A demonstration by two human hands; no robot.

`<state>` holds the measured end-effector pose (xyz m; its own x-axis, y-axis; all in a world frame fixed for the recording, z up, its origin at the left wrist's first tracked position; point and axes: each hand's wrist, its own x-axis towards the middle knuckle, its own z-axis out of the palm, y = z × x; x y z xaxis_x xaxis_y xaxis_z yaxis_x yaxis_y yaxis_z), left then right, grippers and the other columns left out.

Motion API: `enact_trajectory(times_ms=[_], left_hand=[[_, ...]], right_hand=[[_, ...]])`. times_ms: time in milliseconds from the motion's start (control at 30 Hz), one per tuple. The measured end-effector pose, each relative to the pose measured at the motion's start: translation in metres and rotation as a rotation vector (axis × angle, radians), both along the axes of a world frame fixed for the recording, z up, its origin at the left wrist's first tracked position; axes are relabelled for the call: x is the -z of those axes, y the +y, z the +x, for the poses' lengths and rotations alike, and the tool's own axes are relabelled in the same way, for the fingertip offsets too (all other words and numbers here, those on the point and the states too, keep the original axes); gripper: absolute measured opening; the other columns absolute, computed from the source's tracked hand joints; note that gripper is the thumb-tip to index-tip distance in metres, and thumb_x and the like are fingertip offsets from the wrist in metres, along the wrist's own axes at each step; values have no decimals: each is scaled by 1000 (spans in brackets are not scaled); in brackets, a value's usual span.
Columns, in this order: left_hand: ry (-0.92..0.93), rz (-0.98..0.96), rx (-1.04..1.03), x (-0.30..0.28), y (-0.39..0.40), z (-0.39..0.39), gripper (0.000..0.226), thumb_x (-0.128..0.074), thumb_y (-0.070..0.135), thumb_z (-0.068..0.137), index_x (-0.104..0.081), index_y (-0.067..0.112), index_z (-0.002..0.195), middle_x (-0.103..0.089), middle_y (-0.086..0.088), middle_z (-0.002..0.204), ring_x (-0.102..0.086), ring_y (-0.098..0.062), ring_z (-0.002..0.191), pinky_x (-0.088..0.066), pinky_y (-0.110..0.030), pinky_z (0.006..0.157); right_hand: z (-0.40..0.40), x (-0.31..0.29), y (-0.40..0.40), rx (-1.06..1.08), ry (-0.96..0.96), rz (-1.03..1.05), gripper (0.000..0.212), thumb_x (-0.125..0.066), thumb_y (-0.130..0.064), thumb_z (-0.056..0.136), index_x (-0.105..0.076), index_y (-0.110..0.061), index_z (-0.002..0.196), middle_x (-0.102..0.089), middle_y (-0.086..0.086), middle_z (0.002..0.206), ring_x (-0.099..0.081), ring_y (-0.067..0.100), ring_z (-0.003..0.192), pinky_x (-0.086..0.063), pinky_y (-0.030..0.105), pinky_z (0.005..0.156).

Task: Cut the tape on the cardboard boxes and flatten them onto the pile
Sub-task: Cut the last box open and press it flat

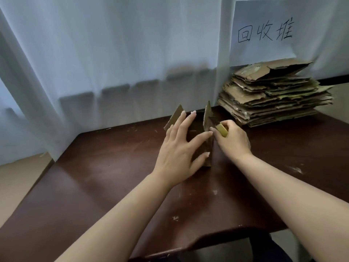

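A small brown cardboard box (207, 118) stands on the dark wooden table (105, 178), its top flaps raised. My left hand (181, 148) lies flat over the box with fingers spread, pressing on its top and near side. My right hand (233, 140) is at the box's right side, closed around a yellow utility knife (222, 129) whose blade points at the right flap. A pile of flattened cardboard (273, 95) sits at the table's back right.
A white curtain (113, 53) hangs close behind the table. Pinned above the pile is a paper sign (264, 33) with handwritten characters. Scraps and scuffs mark the tabletop. The table's near edge runs across the lower right.
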<state>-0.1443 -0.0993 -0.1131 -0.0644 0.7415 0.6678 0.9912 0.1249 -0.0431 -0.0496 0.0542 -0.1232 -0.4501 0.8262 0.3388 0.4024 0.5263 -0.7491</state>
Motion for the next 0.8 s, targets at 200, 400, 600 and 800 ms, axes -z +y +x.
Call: enact_trajectory(times_ms=[200,400,600,800], left_hand=[[-163,100,-55,-2,10,-20,29,-59,22,86,-63,26,114,-51,-5,104,-45,-23,99,-46,-43,87],[-710,296,93,-7,-3,-44,28,-57,19,82,-58,30,107,-53,-1,111,-51,-15,108,-45,-31,96],[-1030,243,-128,9,-20,-81,38,-49,21,69,-60,40,100,-39,-3,125,-44,-24,125,-44,-40,104],[-605,124,-23,-5,-5,-57,47,-46,53,85,-59,30,124,-46,6,141,-29,-11,140,-20,-43,116]], right_hand=[[-2,1,12,-38,49,-27,20,-63,-43,87,-58,-25,93,-59,-5,90,-58,23,95,-38,27,72],[-5,-11,12,140,95,69,30,-52,-43,93,-55,-21,113,-50,4,121,-55,28,99,-34,30,77],[-16,-12,1,23,64,159,25,-52,-40,94,-56,-23,111,-49,2,115,-55,26,92,-35,29,75],[-20,-2,-2,-43,127,95,23,-50,-39,94,-51,-20,108,-53,-2,99,-54,19,85,-35,30,73]])
